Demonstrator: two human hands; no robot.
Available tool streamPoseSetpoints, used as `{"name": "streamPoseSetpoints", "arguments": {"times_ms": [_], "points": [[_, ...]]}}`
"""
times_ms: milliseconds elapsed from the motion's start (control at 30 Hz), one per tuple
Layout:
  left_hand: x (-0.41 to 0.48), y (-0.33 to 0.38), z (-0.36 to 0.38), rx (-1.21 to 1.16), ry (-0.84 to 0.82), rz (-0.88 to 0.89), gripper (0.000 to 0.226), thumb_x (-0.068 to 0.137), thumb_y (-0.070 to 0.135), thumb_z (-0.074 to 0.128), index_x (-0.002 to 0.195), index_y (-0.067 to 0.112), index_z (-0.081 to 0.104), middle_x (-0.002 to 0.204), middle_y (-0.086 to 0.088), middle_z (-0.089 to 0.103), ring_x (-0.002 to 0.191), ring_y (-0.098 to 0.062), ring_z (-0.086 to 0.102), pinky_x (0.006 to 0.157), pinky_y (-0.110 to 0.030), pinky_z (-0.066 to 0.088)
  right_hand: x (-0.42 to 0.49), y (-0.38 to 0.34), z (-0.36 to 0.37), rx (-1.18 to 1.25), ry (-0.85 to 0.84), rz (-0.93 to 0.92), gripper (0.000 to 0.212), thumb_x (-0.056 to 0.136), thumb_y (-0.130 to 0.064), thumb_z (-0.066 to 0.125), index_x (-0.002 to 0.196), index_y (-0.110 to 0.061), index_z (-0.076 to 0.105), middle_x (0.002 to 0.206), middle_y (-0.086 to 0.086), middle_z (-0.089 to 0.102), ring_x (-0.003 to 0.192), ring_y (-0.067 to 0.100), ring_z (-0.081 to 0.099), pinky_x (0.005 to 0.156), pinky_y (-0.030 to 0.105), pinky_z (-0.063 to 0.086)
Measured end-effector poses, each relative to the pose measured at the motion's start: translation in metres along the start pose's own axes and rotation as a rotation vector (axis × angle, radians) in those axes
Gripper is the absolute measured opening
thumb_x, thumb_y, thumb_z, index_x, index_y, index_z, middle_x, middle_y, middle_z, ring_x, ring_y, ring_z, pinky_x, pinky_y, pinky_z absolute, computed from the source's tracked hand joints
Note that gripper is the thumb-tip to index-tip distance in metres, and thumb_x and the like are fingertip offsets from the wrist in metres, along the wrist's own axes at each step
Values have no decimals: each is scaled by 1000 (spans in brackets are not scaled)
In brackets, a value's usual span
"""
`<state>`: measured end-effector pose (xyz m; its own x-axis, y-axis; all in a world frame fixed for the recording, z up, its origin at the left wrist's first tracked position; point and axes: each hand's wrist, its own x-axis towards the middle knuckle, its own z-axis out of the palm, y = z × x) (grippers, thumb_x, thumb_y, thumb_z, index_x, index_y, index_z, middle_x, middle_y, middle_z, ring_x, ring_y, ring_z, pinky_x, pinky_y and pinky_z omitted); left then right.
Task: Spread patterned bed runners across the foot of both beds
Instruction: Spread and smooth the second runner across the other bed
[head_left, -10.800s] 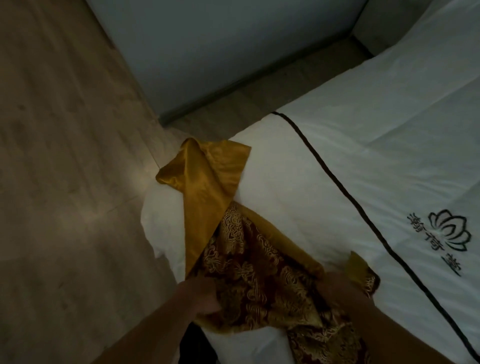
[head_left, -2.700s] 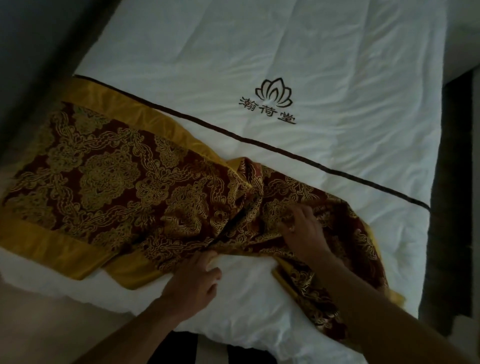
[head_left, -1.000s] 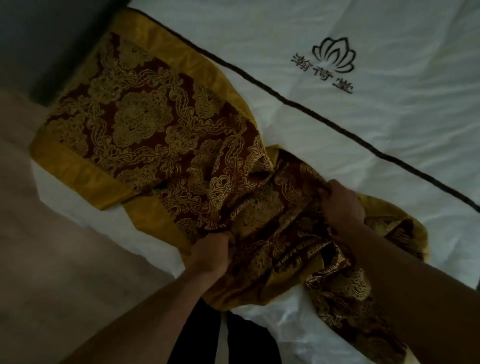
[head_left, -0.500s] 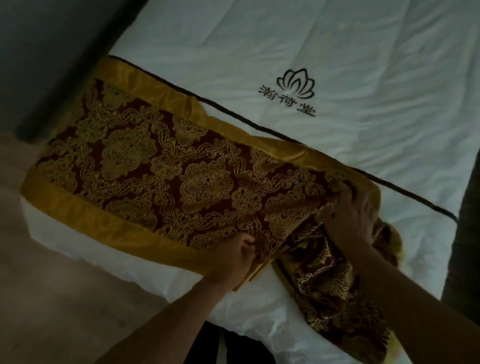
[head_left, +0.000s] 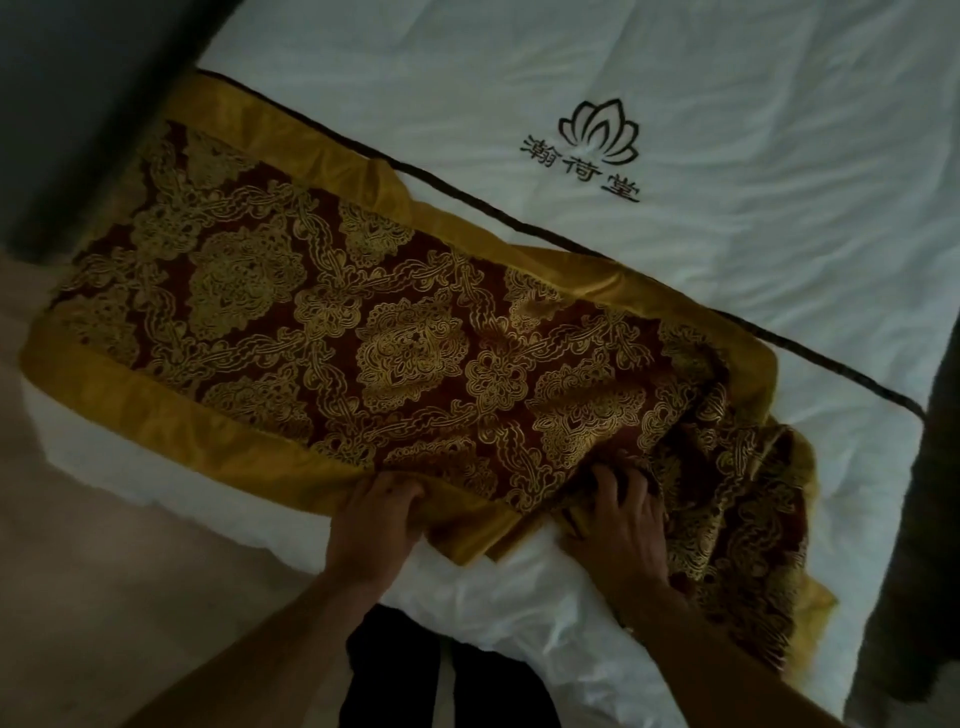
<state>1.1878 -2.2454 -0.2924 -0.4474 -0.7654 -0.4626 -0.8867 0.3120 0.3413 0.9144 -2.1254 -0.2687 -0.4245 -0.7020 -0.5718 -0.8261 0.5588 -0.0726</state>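
Note:
A dark red bed runner (head_left: 395, 332) with gold pattern and a gold satin border lies across the foot of a white bed (head_left: 727, 171). Its left and middle part is spread flat; its right end is bunched and hangs over the bed's near right corner. My left hand (head_left: 371, 525) pinches the gold near border at the bed's front edge. To its right, my right hand (head_left: 618, 525) has its fingers dug into the crumpled red fabric. Only this one bed is in view.
The white duvet carries a dark piping line (head_left: 571, 239) and an embroidered lotus logo (head_left: 597, 135) beyond the runner. Wooden floor (head_left: 104, 597) lies to the left and below. A dark wall (head_left: 62, 104) rises at the upper left and a dark gap (head_left: 930, 467) runs along the bed's right side.
The runner has been pulled flatter and further right across the bed's foot. My right hand has dropped from the far border to the near edge; my left hand stays on the near border.

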Motion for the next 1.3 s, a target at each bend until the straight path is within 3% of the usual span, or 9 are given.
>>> {"name": "streamPoseSetpoints", "arguments": {"times_ms": [100,200,333,500,667,800,933,1133,1300], "points": [[7,8,4,2,-29,5,7,87,33,68,94,35,69,104,9,65,102,-20,58,88,-39,48,-4,1,12,87,91,5,78,61,-34,91,123,-9,50,110,15,60,97,37,64,85,52,54],[1,8,8,102,-191,49,13,95,38,59,99,32,69,107,10,67,105,-16,60,90,-33,47,-6,22,7,110,121,-21,40,79,-21,77,113,-15,57,108,8,65,99,34,65,88,48,50],[-7,13,-1,145,-333,62,10,98,35,53,91,31,60,98,11,63,95,-11,58,77,-24,41,-19,77,-12,-70,-67,171,53,93,-36,55,144,-25,44,149,7,43,138,32,41,115,46,33],[-8,36,-20,131,-371,107,9,95,36,61,91,35,53,92,14,56,93,-8,56,73,-22,36,-53,146,-53,97,-52,396,59,100,-39,45,155,-22,31,164,12,24,152,40,15,123,57,19],[8,68,-21,59,-392,199,19,88,31,69,103,35,59,111,12,55,100,-9,54,81,-24,44,-58,168,-44,15,-25,204,51,88,-33,67,135,-19,55,148,13,49,142,36,38,120,60,25],[18,110,-11,68,-382,296,46,85,37,71,129,35,55,126,10,53,114,-13,51,93,-30,45,-60,144,-31,295,313,218,43,83,-33,79,119,-16,62,127,11,55,121,32,50,107,53,40],[21,164,-3,-40,-411,389,63,90,46,61,147,37,37,145,10,43,126,-16,52,100,-39,49,-68,132,-19,427,429,437,60,85,-40,74,135,-16,50,145,19,38,133,41,40,111,58,36],[22,240,23,-28,-431,556,78,97,46,57,152,57,3,150,6,27,125,-16,46,89,-31,51,-98,161,16,539,207,747,132,66,-76,73,157,-39,-15,165,18,-14,153,41,-4,117,66,-5],[26,266,52,37,-406,587,75,102,37,51,151,59,0,128,3,43,107,-16,48,83,-30,47,-102,187,28,860,86,891,144,58,-80,78,157,-35,-16,159,24,22,145,46,28,115,66,26]]}}
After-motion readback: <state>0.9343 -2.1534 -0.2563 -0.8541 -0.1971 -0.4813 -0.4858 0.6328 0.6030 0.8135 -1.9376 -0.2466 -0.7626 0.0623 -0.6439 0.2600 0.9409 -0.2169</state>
